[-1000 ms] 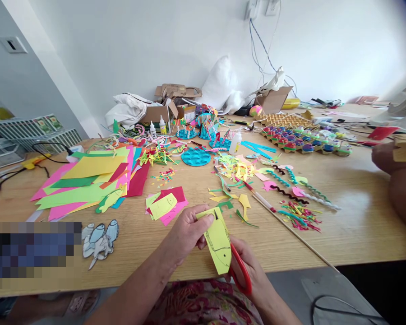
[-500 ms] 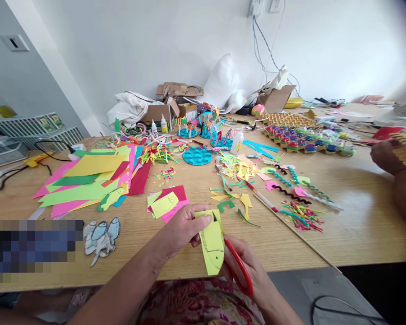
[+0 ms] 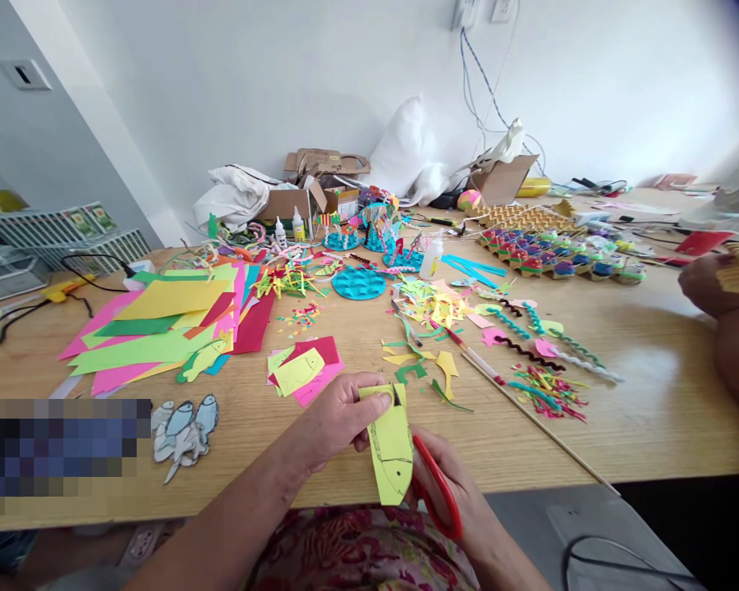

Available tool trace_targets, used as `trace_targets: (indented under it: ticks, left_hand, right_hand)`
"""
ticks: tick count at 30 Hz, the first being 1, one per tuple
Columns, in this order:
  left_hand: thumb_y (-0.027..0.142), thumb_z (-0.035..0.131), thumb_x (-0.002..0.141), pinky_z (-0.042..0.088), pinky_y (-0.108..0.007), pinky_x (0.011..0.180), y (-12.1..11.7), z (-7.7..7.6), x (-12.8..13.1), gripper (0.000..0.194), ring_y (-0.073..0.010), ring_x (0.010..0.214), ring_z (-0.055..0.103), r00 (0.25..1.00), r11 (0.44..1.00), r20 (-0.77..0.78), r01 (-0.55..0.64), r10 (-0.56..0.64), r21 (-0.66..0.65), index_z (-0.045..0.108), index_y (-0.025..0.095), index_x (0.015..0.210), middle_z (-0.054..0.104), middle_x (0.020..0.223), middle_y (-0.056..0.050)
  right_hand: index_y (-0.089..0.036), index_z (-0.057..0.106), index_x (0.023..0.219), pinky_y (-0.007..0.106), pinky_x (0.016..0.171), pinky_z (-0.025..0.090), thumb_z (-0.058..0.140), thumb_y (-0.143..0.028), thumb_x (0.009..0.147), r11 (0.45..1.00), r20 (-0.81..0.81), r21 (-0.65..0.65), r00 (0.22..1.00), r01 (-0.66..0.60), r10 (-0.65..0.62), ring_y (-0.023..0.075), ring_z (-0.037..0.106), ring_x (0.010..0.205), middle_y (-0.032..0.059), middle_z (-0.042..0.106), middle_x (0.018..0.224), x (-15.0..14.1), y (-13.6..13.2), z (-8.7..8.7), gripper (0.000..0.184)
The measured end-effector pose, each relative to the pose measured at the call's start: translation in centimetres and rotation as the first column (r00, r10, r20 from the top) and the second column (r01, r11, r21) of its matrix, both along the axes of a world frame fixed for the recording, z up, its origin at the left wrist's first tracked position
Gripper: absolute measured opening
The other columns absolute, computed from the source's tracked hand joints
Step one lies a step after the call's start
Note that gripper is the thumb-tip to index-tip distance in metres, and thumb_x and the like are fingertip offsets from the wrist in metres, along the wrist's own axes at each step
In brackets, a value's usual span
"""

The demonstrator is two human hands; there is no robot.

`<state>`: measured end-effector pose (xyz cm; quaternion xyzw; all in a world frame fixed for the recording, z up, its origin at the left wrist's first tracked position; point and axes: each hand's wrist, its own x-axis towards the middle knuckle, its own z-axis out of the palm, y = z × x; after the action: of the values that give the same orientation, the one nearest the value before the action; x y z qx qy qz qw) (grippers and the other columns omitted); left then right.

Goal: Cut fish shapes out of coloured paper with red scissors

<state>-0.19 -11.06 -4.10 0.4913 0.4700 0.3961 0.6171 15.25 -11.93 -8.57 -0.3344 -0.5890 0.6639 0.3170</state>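
My left hand [image 3: 351,410] pinches the top of a yellow piece of paper [image 3: 392,443] with a fish drawn on it in dark lines, its head pointing down. The paper's right side is cut along a curve. My right hand [image 3: 452,476] is closed round the red handles of a pair of scissors [image 3: 438,486], close against the paper's right edge. The scissor blades are hidden behind the paper and my fingers. On the table ahead lies another yellow paper with a fish drawing [image 3: 300,371], on top of red and pink sheets.
Coloured sheets [image 3: 172,300] and white-blue fish cutouts [image 3: 188,427] lie to the left. Paper scraps [image 3: 437,304], a brush [image 3: 477,357], a thin stick [image 3: 542,423] and pipe cleaners [image 3: 582,359] spread over the right. Another person's hand [image 3: 705,283] is at far right.
Both hands, the paper and the scissors have shifted very slightly right and down. The grip of each hand looks the same.
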Motion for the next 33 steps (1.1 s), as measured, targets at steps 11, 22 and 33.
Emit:
trace_targets:
  ticks: [11, 22, 33]
  left_hand:
    - [0.036, 0.054, 0.075, 0.029, -0.013, 0.035, 0.1, -0.4, -0.3, 0.022, -0.0034, 0.040, 0.038, 0.998, 0.998, 0.030, 0.056, -0.056, 0.005, 0.051, 0.015, 0.068, 0.047, 0.053, 0.005]
    - [0.033, 0.052, 0.078, 0.029, -0.012, 0.035, 0.2, -0.3, -0.7, 0.019, -0.0032, 0.041, 0.039, 0.996, 0.996, 0.017, 0.092, -0.091, -0.004, 0.052, 0.016, 0.070, 0.048, 0.054, 0.005]
    - [0.033, 0.052, 0.076, 0.028, -0.012, 0.035, 0.6, 0.7, -1.9, 0.018, -0.0030, 0.040, 0.037, 0.977, 0.977, -0.057, 0.202, -0.207, -0.071, 0.052, 0.016, 0.070, 0.045, 0.052, 0.006]
  right_hand:
    - [-0.018, 0.044, 0.057, 0.021, 0.040, 0.023, 0.045, -0.055, 0.085, 0.999, -0.020, 0.029, 1.000, -0.016, 0.017, 0.0074, 0.032, 0.040, -0.0054, 0.040, 0.044, 0.2, 0.0, -0.1, 0.046]
    - [-0.017, 0.046, 0.060, 0.023, 0.045, 0.025, 0.041, -0.052, 0.088, 0.998, -0.048, 0.057, 0.998, -0.036, 0.039, 0.0091, 0.033, 0.044, -0.0045, 0.041, 0.046, 0.6, -0.2, -1.6, 0.045]
    - [-0.020, 0.039, 0.058, 0.021, 0.040, 0.023, 0.040, -0.063, 0.082, 0.992, 0.071, 0.091, 0.994, -0.089, 0.083, 0.0087, 0.029, 0.042, -0.0050, 0.037, 0.047, 0.7, 0.2, 0.1, 0.050]
